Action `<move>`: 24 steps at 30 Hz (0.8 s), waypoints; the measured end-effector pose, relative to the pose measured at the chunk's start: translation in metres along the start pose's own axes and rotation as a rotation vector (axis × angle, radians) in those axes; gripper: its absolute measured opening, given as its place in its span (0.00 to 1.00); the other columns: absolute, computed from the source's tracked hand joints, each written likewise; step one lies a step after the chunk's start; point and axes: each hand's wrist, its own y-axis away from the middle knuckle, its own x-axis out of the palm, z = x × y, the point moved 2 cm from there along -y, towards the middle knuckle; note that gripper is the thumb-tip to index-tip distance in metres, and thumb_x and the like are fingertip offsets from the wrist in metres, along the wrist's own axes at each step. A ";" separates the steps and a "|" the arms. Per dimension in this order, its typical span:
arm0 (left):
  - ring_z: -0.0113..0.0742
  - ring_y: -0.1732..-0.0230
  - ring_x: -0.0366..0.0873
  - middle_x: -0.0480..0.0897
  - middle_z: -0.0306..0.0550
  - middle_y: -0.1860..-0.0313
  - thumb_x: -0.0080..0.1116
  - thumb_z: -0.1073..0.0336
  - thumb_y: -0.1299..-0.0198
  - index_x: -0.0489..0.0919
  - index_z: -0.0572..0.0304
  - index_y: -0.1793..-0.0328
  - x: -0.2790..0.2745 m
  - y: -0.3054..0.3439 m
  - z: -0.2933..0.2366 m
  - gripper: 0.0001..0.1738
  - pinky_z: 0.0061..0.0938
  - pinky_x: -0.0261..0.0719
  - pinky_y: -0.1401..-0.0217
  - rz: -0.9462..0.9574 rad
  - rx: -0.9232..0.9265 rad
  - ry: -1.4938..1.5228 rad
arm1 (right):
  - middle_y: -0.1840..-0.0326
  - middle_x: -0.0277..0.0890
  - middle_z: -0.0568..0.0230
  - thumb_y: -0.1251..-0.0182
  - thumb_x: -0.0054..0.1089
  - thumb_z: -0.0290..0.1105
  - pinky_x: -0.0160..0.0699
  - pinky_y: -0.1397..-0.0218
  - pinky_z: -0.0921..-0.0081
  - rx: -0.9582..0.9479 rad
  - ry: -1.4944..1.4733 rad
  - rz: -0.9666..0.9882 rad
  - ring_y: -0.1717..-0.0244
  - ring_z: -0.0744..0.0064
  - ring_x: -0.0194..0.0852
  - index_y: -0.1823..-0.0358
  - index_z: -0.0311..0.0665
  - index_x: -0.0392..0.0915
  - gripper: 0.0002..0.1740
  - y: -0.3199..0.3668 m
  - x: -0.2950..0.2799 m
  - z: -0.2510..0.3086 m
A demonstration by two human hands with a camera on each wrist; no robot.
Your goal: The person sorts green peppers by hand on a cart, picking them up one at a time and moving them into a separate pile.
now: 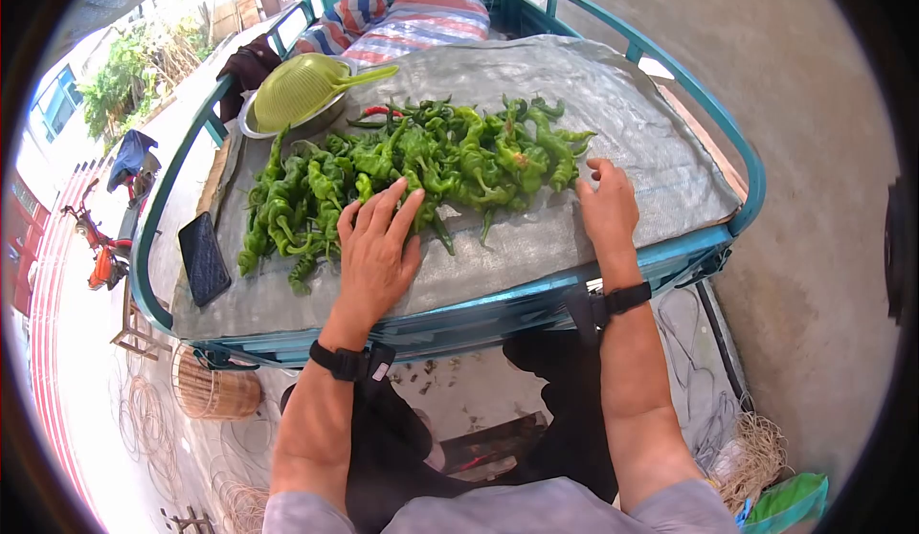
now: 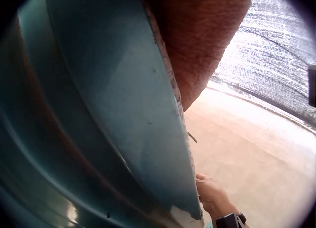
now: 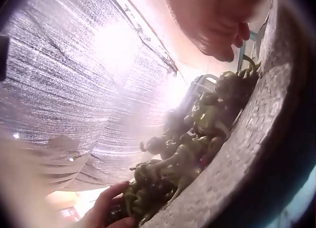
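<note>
— Where do the peppers (image 1: 421, 166) lie?

— In a loose green heap across the middle of the grey sheet (image 1: 622, 103) that covers the cart (image 1: 498, 304). The heap runs from near the phone (image 1: 203, 258) on one side to the person's right hand (image 1: 605, 204) on the other. One red chilli (image 1: 380, 111) lies at the far edge, by the colander (image 1: 297, 89).

— And the hands?

— The left hand (image 1: 376, 247) lies palm down on the near edge of the heap, fingers straight and slightly spread, gripping nothing. The right hand is flat on the sheet at the heap's right end, fingers close together. Its tips are at the outermost peppers, touching or just beside them; the head view can't settle which. The right wrist view shows those fingers (image 3: 217, 30) loosely bent above the peppers, and holding nothing.

— So what makes this go well?

— It looks like flat-handed work on the heap, sweeping and levelling. The person would do best to keep both palms low and press lightly, since the peppers are curled and their stems snag on each other. Dragging one would likely pull its neighbours along.

— Any risk?

— The sheet looks loose, so a hard push could ruck it. Peppers near the front could also roll over the rail.
</note>
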 end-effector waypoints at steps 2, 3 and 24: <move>0.46 0.27 0.69 0.70 0.44 0.23 0.64 0.70 0.43 0.72 0.47 0.23 0.001 0.001 0.001 0.37 0.48 0.54 0.20 -0.002 -0.001 0.002 | 0.48 0.81 0.56 0.35 0.65 0.39 0.79 0.45 0.53 -0.013 0.011 0.101 0.43 0.49 0.77 0.44 0.45 0.81 0.19 -0.002 0.008 -0.003; 0.46 0.27 0.69 0.70 0.44 0.23 0.64 0.70 0.43 0.72 0.47 0.23 0.001 0.001 0.000 0.37 0.47 0.54 0.20 -0.004 0.002 0.002 | 0.48 0.81 0.56 0.35 0.65 0.38 0.79 0.44 0.53 -0.019 0.018 0.153 0.42 0.49 0.77 0.43 0.45 0.81 0.19 -0.003 0.011 -0.003; 0.45 0.27 0.70 0.72 0.43 0.24 0.65 0.71 0.45 0.73 0.48 0.25 0.001 0.001 0.003 0.38 0.47 0.56 0.21 -0.021 0.003 0.016 | 0.62 0.85 0.62 0.26 0.59 0.53 0.76 0.68 0.70 0.368 -0.673 0.251 0.67 0.72 0.82 0.48 0.34 0.83 0.27 -0.022 0.016 -0.013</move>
